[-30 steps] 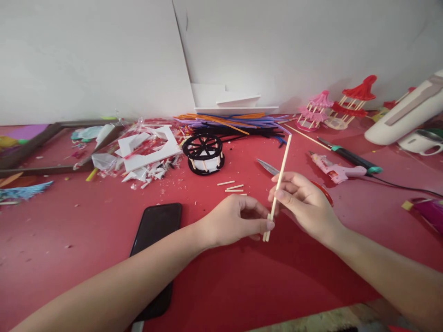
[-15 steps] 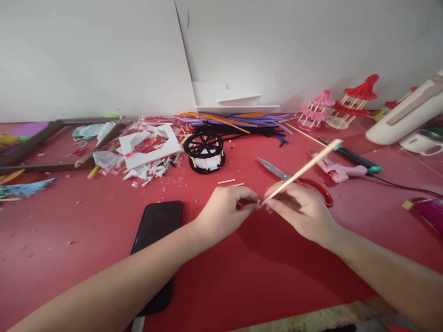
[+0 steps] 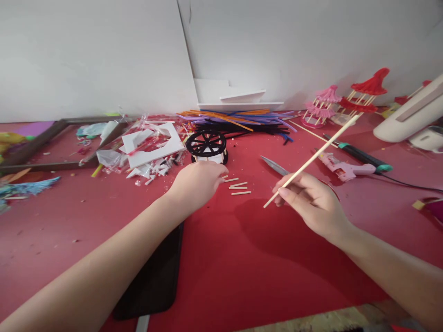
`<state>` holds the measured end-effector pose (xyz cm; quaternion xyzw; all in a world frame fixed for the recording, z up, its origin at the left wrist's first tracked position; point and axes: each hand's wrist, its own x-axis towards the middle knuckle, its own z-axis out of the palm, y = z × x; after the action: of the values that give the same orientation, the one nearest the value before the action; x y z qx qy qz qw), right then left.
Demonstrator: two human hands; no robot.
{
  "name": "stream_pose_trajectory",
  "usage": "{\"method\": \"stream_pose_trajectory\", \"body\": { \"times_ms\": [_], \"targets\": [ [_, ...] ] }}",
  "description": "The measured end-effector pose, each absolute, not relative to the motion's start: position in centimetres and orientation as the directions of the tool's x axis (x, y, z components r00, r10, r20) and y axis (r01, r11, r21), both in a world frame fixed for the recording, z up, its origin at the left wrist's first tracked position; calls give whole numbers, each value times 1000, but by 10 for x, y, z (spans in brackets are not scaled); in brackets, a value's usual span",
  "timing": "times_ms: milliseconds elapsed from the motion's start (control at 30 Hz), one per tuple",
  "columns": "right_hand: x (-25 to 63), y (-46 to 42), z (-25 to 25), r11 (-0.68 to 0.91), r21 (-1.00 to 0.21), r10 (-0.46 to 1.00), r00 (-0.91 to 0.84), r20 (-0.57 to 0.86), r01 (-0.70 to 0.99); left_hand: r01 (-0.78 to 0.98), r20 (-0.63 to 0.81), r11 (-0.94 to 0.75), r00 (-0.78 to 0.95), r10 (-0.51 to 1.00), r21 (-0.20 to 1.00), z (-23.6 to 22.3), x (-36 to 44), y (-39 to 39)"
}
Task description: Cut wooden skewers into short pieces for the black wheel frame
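Note:
My right hand (image 3: pixel 311 203) is closed around a long, pale wooden stick (image 3: pixel 318 154), which slants up to the right with its lower end free. Beneath that hand lies a pair of scissors (image 3: pixel 275 165), blades showing and most of the handles hidden. My left hand (image 3: pixel 197 184) reaches over the table with fingertips pinched at the end of a short wooden stick, largely covered by the fingers. Several cut short sticks (image 3: pixel 240 193) lie just right of it. Behind the left hand stands a small black-rimmed round frame (image 3: pixel 206 144) with a spoked top; its lower part is partly hidden.
A black phone (image 3: pixel 155 272) lies under my left forearm. White foam scraps (image 3: pixel 152 143) and plastic bits lie at back left, pipe cleaners (image 3: pixel 238 121) at the back. On the right are a pink glue gun (image 3: pixel 342 166), a green-black corded tool (image 3: pixel 363 157) and two small pavilions (image 3: pixel 368 87).
My left hand has moved away from the long stick, left and forward to the short pieces. More short pieces show on the table. My right hand still holds the long stick, slightly further right.

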<state>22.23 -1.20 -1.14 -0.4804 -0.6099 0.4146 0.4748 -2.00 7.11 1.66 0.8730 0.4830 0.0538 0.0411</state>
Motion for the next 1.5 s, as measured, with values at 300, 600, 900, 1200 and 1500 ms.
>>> {"method": "stream_pose_trajectory", "body": {
  "times_ms": [300,600,900,1200,1500],
  "targets": [
    [223,-11,-13,197,-957,979,-89,181,213,748,147,-664,658,739,-8,0,-2,58],
    [219,-11,-11,213,-952,976,-93,197,218,755,101,-655,655,749,-38,-3,8,54],
    [218,-10,-11,196,-962,980,-85,183,189,755,192,-643,617,763,132,1,5,57],
    [218,-13,-10,117,-993,991,-68,115,23,500,15,-398,609,793,769,28,18,30],
    [218,-10,-5,13,-1000,985,-173,13,-4,463,-135,-255,656,743,849,19,24,23]
  ]
}}
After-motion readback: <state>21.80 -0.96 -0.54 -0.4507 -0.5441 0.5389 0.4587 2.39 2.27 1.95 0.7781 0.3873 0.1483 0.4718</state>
